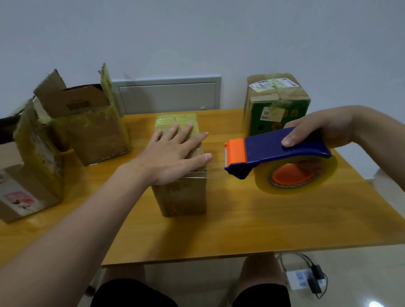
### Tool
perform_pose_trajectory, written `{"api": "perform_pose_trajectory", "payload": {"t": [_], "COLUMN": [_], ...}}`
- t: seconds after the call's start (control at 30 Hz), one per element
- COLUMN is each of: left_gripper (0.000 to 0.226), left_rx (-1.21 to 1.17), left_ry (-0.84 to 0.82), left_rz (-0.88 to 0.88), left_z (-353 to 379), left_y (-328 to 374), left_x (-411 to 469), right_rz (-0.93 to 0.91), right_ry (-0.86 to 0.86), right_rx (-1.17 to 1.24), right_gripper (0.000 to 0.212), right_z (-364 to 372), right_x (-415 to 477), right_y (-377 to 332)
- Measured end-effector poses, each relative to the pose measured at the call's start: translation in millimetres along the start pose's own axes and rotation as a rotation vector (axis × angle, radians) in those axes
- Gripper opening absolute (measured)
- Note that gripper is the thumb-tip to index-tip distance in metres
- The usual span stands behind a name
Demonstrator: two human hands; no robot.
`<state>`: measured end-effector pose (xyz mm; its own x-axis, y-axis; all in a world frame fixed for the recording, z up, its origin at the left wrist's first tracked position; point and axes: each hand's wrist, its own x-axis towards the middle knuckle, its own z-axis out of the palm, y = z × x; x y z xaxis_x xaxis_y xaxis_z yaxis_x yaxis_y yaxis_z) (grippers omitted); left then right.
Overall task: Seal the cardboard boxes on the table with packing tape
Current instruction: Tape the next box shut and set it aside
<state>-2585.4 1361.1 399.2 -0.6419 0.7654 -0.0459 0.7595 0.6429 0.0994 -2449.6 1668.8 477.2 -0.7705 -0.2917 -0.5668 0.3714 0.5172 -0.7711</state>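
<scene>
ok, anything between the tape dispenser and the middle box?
Nothing stands on the table between them. The right hand holds the tape dispenser just right of the middle box. The left hand lies flat on the box top, though, covering much of it.

Flat left grip (pixel 175 154), curled right grip (pixel 320 130).

In front of you, the table (pixel 247 221) is smooth, orange-toned wood with a soft sheen. The middle box (pixel 182 196) is matt brown cardboard, banded with glossy yellowish tape (pixel 167 121). The tape dispenser (pixel 278 147) is smooth blue and orange plastic; its roll (pixel 262 182) is clear and shiny.
</scene>
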Motion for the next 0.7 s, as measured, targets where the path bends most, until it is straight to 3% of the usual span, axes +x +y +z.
{"api": "perform_pose_trajectory", "payload": {"t": [0.1, 0.17, 0.33, 0.43, 0.47, 0.57, 0.7], "left_gripper": [0.099, 0.101, 0.103, 0.099, 0.1, 0.099, 0.079], "left_rx": [0.017, 0.024, 0.039, 0.046, 0.046, 0.048, 0.04], "left_ry": [-0.017, -0.021, -0.006, 0.002, 0.003, 0.005, 0.029], "left_rz": [-0.01, -0.014, -0.024, -0.02, -0.02, -0.01, -0.003], "left_z": [-2, -2, -1, 0, 0, 1, 5], "left_y": [2, 5, 7, 7, 7, 6, 3], "left_x": [0, 1, 2, 2, 3, 3, 6], "right_rz": [0.076, 0.127, 0.232, 0.301, 0.332, 0.447, 0.537], "right_ry": [0.057, 0.111, 0.222, 0.199, 0.154, 0.072, 0.11], "right_rx": [-0.127, -0.195, -0.431, -0.527, -0.533, -0.53, -0.64], "right_gripper": [0.035, 0.038, 0.081, 0.107, 0.102, 0.056, 0.047], "right_z": [8, 13, 30, 40, 43, 56, 81], "right_x": [-5, -8, -9, -9, -8, -2, 17], "right_y": [-23, -34, -60, -83, -91, -116, -140]}}
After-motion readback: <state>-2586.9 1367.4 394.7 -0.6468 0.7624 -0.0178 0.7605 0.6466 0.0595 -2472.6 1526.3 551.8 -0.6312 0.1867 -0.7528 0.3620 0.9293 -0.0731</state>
